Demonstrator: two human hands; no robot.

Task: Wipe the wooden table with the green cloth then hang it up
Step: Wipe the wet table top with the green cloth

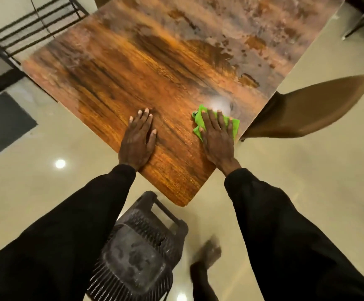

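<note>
The wooden table (pixel 146 68) fills the upper middle of the head view, one corner pointing toward me. Its far right part looks dull and blotchy, while the near part shows dark orange grain. The green cloth (pixel 198 118) lies bunched near the table's right edge. My right hand (pixel 216 139) presses flat on the cloth with its fingers spread over it. My left hand (pixel 138 140) rests flat on the bare wood near the left edge, fingers apart, holding nothing.
A dark plastic chair (pixel 137 253) stands under the near corner between my arms. A brown chair (pixel 311 107) sits right of the table. A black metal rack (pixel 35 20) is at the far left. My foot (pixel 205 266) shows on the glossy tiled floor.
</note>
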